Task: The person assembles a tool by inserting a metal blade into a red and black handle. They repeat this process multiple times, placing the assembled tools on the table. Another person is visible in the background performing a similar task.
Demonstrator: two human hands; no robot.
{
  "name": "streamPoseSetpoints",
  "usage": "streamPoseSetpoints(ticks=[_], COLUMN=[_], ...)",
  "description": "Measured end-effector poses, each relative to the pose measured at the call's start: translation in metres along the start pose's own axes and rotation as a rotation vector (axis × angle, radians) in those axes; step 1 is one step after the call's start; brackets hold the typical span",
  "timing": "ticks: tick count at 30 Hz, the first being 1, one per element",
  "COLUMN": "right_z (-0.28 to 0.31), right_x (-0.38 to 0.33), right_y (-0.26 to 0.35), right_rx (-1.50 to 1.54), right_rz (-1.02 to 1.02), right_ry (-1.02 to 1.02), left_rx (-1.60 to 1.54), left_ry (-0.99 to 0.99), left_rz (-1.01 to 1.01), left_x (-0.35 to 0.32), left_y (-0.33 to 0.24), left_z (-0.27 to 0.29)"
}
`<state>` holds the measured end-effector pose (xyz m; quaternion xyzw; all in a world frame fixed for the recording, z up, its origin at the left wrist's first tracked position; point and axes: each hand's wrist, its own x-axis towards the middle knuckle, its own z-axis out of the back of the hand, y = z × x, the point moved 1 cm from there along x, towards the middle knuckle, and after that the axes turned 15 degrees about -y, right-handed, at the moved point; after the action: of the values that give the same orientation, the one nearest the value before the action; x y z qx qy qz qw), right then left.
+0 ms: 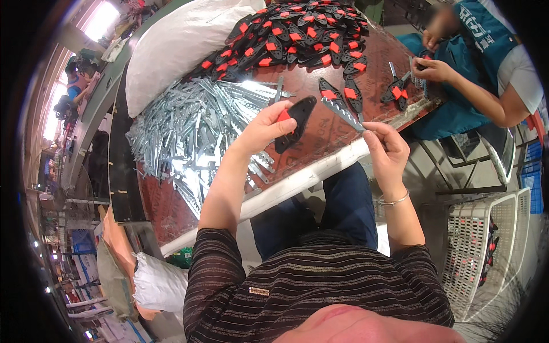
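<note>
My left hand is closed around a black plastic handle-like piece with a red tab, held tilted above the table. Between the thumb and fingers of my right hand is the near end of a flat, toothed metal strip. The strip slants up and left, and its far end is apart from the piece in my left hand. Just beyond it, two similar black pieces with red tabs lie on the red tabletop. A big heap of loose metal strips spreads to the left of my left hand.
A large pile of black-and-red pieces covers the table's far side, beside a white sack. At the right, a co-worker's hand works near more pieces. White plastic crates stand on the floor at right.
</note>
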<state>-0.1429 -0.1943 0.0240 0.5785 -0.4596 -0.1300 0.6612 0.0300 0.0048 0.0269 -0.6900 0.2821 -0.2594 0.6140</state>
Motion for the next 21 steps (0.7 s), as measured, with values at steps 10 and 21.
streamPoseSetpoints(ticks=[10, 21], right_z=[-0.002, -0.020], right_x=[0.003, -0.028], right_y=[0.008, -0.001], right_rx=[-0.183, -0.188], right_rz=[0.159, 0.160], right_ry=[0.089, 0.151], left_rx=[0.051, -1.066], left_ry=[0.094, -0.477], left_rz=[0.054, 0.106], left_x=[0.001, 0.021], left_y=[0.006, 0.018], left_z=[0.014, -0.023])
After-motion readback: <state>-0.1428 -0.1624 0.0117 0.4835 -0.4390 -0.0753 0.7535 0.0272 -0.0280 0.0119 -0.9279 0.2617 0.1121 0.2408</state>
